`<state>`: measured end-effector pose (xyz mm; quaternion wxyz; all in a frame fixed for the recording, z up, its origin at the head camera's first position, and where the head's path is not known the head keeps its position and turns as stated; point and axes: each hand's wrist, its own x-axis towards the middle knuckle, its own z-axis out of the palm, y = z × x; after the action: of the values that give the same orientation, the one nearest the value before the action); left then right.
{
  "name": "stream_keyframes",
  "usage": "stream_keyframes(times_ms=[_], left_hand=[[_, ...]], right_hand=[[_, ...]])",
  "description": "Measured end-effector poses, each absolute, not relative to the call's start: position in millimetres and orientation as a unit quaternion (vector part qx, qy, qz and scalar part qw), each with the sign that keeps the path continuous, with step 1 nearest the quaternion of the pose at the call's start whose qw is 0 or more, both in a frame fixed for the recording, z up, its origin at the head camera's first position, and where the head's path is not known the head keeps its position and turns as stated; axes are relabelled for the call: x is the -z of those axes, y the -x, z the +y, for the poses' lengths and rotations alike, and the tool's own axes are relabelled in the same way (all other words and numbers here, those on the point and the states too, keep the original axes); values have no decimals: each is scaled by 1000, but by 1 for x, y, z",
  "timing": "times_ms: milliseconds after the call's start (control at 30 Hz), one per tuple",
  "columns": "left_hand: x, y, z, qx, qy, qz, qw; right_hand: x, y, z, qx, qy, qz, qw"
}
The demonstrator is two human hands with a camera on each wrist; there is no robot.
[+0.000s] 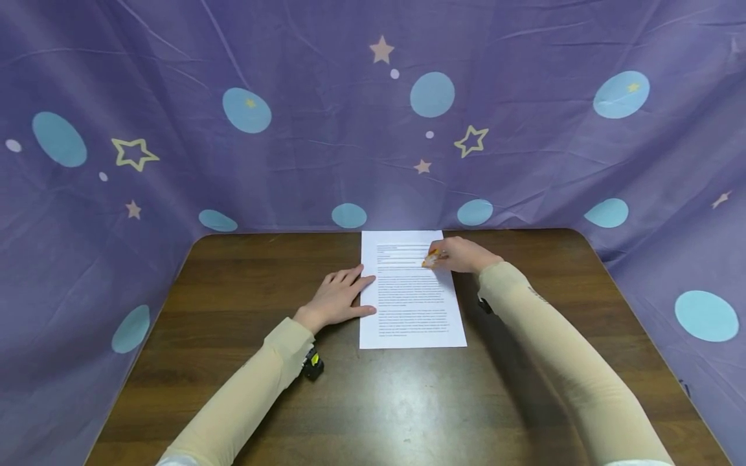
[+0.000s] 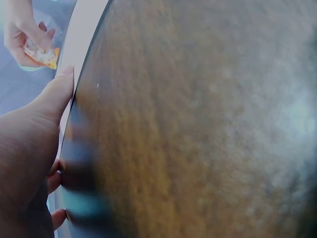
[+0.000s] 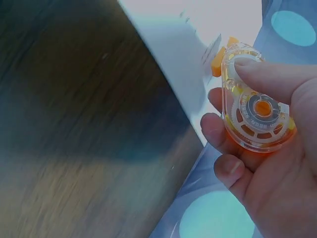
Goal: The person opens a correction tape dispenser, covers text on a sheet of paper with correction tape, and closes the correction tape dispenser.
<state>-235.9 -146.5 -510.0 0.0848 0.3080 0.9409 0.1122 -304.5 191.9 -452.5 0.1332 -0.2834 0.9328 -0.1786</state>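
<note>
A printed sheet of paper (image 1: 408, 304) lies on the wooden table, its far end at the table's back edge. My right hand (image 1: 463, 254) holds a correction tape dispenser (image 3: 257, 106) over the upper right part of the text. The dispenser has a clear case with orange parts, and my thumb presses on its side while the fingers curl round it. Its tip is close to the paper; contact cannot be made out. My left hand (image 1: 335, 299) rests flat with spread fingers, its fingertips and thumb on the sheet's left edge.
The brown table (image 1: 233, 388) spreads out on both sides of the sheet. A purple curtain (image 1: 326, 97) with stars and blue dots hangs behind the table and along its sides. A small black device (image 1: 313, 364) is strapped at the left wrist.
</note>
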Motion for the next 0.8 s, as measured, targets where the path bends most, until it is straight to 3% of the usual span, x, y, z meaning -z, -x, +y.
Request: stream_keyframes(times_ms=[800], left_hand=[[516,238,-148,-109,-309,941,81]], right_hand=[[461,314,128,173,321,921,139]])
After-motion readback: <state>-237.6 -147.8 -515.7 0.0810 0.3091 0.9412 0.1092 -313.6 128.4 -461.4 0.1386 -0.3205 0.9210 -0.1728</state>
